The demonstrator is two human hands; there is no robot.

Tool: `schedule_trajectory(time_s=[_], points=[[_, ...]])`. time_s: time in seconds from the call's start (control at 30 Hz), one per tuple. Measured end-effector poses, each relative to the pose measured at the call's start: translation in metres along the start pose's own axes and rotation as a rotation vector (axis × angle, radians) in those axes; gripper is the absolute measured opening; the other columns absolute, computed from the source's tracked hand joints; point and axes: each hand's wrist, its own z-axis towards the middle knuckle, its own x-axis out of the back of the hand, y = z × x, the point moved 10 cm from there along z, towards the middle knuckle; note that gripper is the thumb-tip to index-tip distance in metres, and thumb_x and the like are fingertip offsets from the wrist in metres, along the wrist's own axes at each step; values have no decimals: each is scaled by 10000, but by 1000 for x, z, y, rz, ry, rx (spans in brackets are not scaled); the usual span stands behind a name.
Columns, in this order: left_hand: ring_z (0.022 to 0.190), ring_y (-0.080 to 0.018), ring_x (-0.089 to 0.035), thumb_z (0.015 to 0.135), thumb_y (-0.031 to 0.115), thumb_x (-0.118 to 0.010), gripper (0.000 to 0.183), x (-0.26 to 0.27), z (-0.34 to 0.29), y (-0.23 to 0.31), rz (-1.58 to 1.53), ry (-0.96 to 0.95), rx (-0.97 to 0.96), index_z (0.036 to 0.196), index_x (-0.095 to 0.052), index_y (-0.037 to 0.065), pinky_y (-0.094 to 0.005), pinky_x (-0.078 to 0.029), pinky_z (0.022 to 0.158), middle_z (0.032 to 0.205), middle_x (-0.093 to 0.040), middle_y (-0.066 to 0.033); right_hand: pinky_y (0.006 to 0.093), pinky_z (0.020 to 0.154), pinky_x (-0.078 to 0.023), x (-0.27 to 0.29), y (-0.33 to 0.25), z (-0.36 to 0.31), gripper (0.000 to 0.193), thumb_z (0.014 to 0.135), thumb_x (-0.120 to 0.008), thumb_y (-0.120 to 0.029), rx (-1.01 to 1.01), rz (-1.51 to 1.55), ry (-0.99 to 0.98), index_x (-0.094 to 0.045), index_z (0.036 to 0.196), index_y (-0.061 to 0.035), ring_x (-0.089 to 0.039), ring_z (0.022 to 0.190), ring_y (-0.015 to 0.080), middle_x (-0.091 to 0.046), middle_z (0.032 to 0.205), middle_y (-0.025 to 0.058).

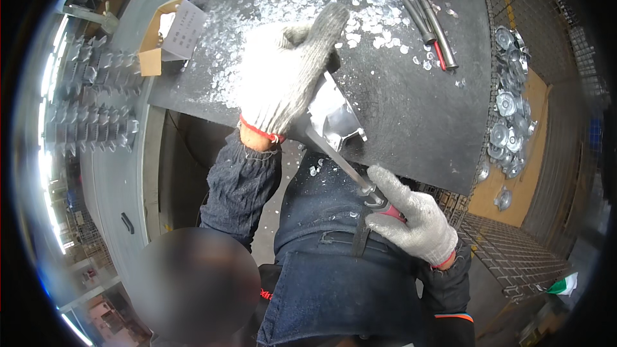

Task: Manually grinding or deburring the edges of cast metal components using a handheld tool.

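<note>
Metal part [337,115] tilted at near edge of bench [411,128]. Left hand [286,71] lies over it, fingers nearly straight; grip hidden, cannot tell. Right hand [418,222] closed round red-handled tool [339,159], blade alongside part. Pale flakes [270,9] beyond.

Gloved hands: 2 (left hand [289,67], right hand [416,222]). Red-handled file-like tool [339,160]: 1. Metal casting [335,119] beside left hand: 1. Grey rods [436,29], far right: 2. Open cardboard box [182,33], far left: 1. Round castings [506,104], right: many, overlapping, uncountable.
</note>
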Motion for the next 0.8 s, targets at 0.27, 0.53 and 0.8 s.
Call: schedule_trajectory(time_s=[0.27,0.53,0.8], points=[[1074,-312,-753,634,381,-1079,1003,-1,20,19,-452,-587,25,1548,-713,187,-389,-617,954,1246,-780,-93,338,889,-675,11,11,-50,882,956,-899,-25,30,196,119,-476,1730,-34,-829,1093,217,-659,1638,185],[1415,-332,-660,681,376,-1006,805,15,-2,99,517,-409,-504,1431,-747,236,-539,-488,1252,1382,-737,-72,258,759,-597,25,41,-90,918,991,-829,34,-289,428,321,-402,1792,-106,-668,870,64,-779,1379,82],[887,-329,-705,771,234,-989,485,20,0,43,42,-394,101,1086,-675,43,-451,-576,840,955,-690,-124,334,1057,-623,12,7,-86,876,971,-863,37,-156,575,305,-450,1742,-17,-739,1345,231,-689,1600,174]])
